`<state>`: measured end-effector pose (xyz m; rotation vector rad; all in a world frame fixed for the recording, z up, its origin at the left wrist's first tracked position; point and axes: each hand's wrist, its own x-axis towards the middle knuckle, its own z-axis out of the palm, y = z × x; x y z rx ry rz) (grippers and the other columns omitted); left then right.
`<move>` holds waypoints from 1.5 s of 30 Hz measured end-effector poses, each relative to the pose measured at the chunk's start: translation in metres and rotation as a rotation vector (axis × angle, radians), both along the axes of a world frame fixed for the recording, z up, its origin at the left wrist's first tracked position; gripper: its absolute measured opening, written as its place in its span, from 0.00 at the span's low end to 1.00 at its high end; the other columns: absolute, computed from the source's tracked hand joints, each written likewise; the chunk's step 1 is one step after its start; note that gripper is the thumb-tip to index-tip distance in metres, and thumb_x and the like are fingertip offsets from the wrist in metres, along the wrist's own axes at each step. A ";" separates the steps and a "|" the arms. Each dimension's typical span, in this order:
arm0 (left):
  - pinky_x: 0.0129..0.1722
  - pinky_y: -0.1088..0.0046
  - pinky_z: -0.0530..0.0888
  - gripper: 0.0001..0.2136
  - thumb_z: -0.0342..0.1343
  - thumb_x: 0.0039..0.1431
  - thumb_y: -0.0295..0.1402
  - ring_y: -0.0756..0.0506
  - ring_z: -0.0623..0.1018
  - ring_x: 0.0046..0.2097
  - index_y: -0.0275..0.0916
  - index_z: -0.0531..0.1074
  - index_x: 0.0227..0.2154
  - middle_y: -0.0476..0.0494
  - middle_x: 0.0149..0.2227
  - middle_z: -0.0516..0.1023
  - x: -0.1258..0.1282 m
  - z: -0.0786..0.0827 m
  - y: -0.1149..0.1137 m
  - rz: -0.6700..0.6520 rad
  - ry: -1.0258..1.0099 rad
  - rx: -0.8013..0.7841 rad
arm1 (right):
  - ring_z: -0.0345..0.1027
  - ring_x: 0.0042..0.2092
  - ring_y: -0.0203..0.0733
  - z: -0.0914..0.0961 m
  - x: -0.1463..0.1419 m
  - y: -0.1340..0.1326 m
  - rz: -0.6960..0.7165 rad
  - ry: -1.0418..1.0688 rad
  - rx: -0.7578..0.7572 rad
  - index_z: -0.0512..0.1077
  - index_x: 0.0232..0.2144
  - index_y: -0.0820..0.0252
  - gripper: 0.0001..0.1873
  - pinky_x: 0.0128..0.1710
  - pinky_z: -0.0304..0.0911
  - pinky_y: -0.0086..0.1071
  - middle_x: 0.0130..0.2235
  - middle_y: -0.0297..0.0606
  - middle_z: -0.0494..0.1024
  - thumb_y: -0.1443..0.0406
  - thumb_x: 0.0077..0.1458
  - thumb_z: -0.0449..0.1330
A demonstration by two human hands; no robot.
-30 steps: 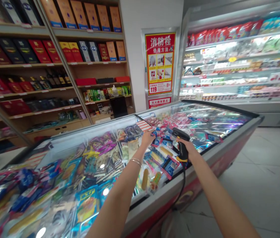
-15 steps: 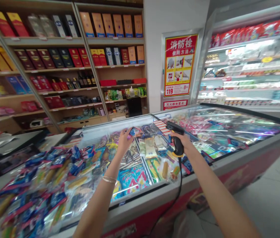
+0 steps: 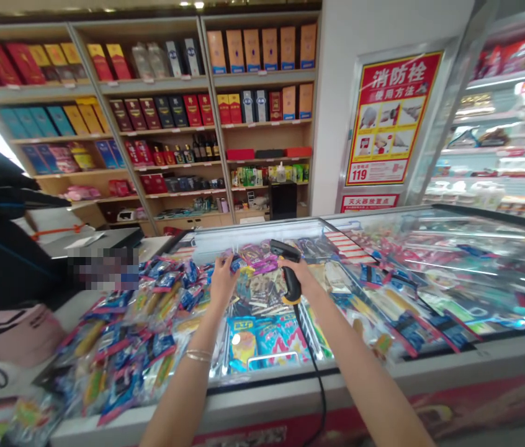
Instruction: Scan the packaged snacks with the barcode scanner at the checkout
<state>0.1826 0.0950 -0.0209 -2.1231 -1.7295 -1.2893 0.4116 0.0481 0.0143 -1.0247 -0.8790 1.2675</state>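
Note:
My right hand [image 3: 300, 276] is wrapped round the handle of a black barcode scanner [image 3: 291, 280] with yellow trim, its cord hanging down over the freezer's front. To the left, my left hand [image 3: 223, 279] has its fingers closed at a small blue packet [image 3: 238, 262], mostly hidden by the fingers. Both hands are above the glass-topped chest freezer [image 3: 262, 388], which holds coloured ice-cream packets [image 3: 262, 341]. A large heap of clear-and-blue packets [image 3: 151, 323] with long yellowish contents lies left of my left arm. Several similar packets [image 3: 406, 323] lie on the right.
A pink bag [image 3: 18, 335] sits at the far left, by a dark counter machine [image 3: 2, 236]. Shelves of boxed bottles [image 3: 169, 112] stand behind the freezer. A red fire-hydrant poster [image 3: 393, 118] hangs on the wall, and a lit display fridge [image 3: 514, 136] stands at right.
The view has turned left, showing more of the counter and pink bag. My right hand has brought the scanner left, closer to my left hand. More packets on the right now show.

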 end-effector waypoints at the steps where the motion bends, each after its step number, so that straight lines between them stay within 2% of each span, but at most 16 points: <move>1: 0.47 0.64 0.74 0.20 0.57 0.55 0.33 0.41 0.75 0.47 0.39 0.70 0.53 0.37 0.48 0.70 -0.002 -0.002 0.000 0.007 0.013 -0.009 | 0.62 0.15 0.35 -0.004 -0.008 0.003 0.004 -0.036 -0.012 0.68 0.24 0.60 0.10 0.14 0.59 0.27 0.13 0.29 0.68 0.65 0.39 0.66; 4: 0.46 0.66 0.74 0.21 0.57 0.55 0.32 0.41 0.76 0.47 0.40 0.70 0.53 0.38 0.48 0.71 -0.010 -0.004 -0.001 0.049 0.006 -0.032 | 0.63 0.15 0.37 -0.018 -0.020 0.006 0.024 -0.198 0.038 0.67 0.28 0.57 0.14 0.14 0.60 0.29 0.15 0.27 0.69 0.65 0.37 0.68; 8: 0.46 0.67 0.74 0.21 0.58 0.54 0.32 0.41 0.76 0.46 0.41 0.71 0.52 0.38 0.48 0.72 -0.017 -0.004 -0.004 0.098 -0.031 -0.055 | 0.65 0.15 0.37 -0.030 -0.022 0.000 0.087 -0.387 0.149 0.65 0.34 0.55 0.21 0.15 0.61 0.30 0.19 0.24 0.72 0.65 0.36 0.68; 17: 0.45 0.66 0.74 0.23 0.60 0.52 0.33 0.40 0.76 0.47 0.39 0.71 0.53 0.37 0.48 0.73 -0.014 -0.005 -0.004 0.101 -0.037 -0.054 | 0.66 0.17 0.38 -0.031 -0.023 -0.006 0.098 -0.459 0.164 0.63 0.38 0.56 0.23 0.18 0.62 0.31 0.21 0.24 0.71 0.62 0.38 0.67; 28: 0.46 0.64 0.74 0.21 0.60 0.52 0.33 0.40 0.76 0.46 0.41 0.71 0.51 0.38 0.47 0.74 -0.013 -0.003 -0.005 0.093 -0.061 -0.033 | 0.64 0.16 0.36 -0.027 -0.023 -0.011 0.114 -0.307 0.153 0.68 0.36 0.54 0.22 0.16 0.57 0.27 0.20 0.24 0.72 0.68 0.35 0.68; 35: 0.48 0.64 0.74 0.22 0.60 0.53 0.33 0.40 0.76 0.48 0.40 0.70 0.53 0.37 0.48 0.73 -0.015 -0.002 -0.006 0.075 -0.061 -0.052 | 0.65 0.15 0.36 -0.025 -0.021 -0.012 0.093 -0.410 0.202 0.65 0.35 0.55 0.21 0.16 0.60 0.29 0.21 0.25 0.72 0.65 0.37 0.69; 39: 0.47 0.64 0.74 0.22 0.59 0.53 0.32 0.40 0.76 0.47 0.39 0.70 0.52 0.37 0.48 0.72 -0.014 -0.002 -0.007 0.071 -0.068 -0.059 | 0.65 0.15 0.37 -0.022 -0.023 -0.012 0.100 -0.400 0.178 0.64 0.34 0.55 0.22 0.15 0.60 0.29 0.21 0.25 0.73 0.65 0.36 0.69; 42: 0.47 0.64 0.74 0.22 0.59 0.53 0.32 0.40 0.76 0.47 0.40 0.70 0.52 0.38 0.48 0.72 -0.013 0.004 -0.012 0.055 -0.074 -0.043 | 0.64 0.15 0.37 -0.020 -0.023 -0.010 0.097 -0.334 0.158 0.66 0.32 0.56 0.21 0.15 0.60 0.30 0.19 0.25 0.72 0.65 0.34 0.70; 45: 0.47 0.65 0.74 0.22 0.58 0.54 0.32 0.40 0.75 0.49 0.40 0.69 0.53 0.37 0.50 0.70 -0.018 0.021 -0.020 0.080 -0.090 0.016 | 0.63 0.14 0.37 -0.017 -0.024 -0.007 0.072 -0.229 0.108 0.68 0.29 0.58 0.18 0.15 0.59 0.30 0.16 0.27 0.71 0.62 0.34 0.70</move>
